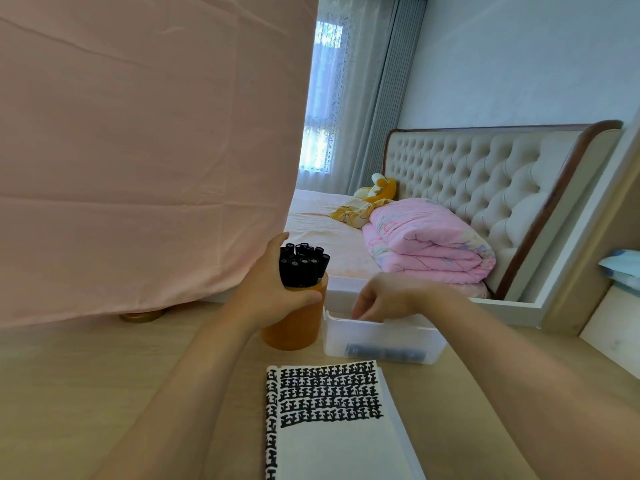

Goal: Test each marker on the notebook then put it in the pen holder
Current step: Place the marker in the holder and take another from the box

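A white paper notebook [332, 420], its upper lines filled with blocky black marks, lies open at lower centre on the pale wood-grain table [104, 375]. Above it the right hand [384, 299] dips curled fingers into a translucent rectangular plastic box [377, 336] holding a blurred dark marker [384, 353]; whether they pinch anything is hidden. To the left, the left hand [273, 292] grips the rim of the smooth orange cylindrical pen holder [294, 330], packed with upright black round-capped markers [303, 268], before a creased pink sheet [138, 150].

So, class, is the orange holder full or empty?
Full, or nearly: a tight bunch of black markers stands in the holder, caps above its rim. The left hand grips it.
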Demonstrator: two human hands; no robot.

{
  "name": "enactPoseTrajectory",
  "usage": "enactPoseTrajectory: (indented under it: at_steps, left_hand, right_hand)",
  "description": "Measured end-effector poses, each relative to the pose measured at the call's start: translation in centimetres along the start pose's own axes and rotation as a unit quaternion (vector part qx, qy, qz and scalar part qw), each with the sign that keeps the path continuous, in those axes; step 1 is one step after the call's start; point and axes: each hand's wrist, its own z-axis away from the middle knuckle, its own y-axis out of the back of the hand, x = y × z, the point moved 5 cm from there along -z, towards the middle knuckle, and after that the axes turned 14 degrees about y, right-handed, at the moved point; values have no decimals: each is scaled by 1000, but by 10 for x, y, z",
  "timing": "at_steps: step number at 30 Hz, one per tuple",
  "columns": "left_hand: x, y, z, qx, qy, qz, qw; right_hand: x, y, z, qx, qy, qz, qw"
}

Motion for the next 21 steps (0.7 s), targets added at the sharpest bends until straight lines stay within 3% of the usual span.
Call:
enactPoseTrajectory:
  at_steps: [5,11,16,21]
  left_hand:
    - [1,0,-1,7,-6,-6,1000]
    - [-1,-2,-2,17,-5,-10,1000]
    - [-2,-3,-4,21,-3,-11,1000]
    - [0,-3,-3,30,8,-31,999]
  right_hand:
    - [8,-15,-13,-79,-37,38,996]
    - [17,-11,-15,-17,-20,-10,1000]
    - [21,-16,-12,-29,-22,71,997]
    - [16,-11,-14,46,0,39,998]
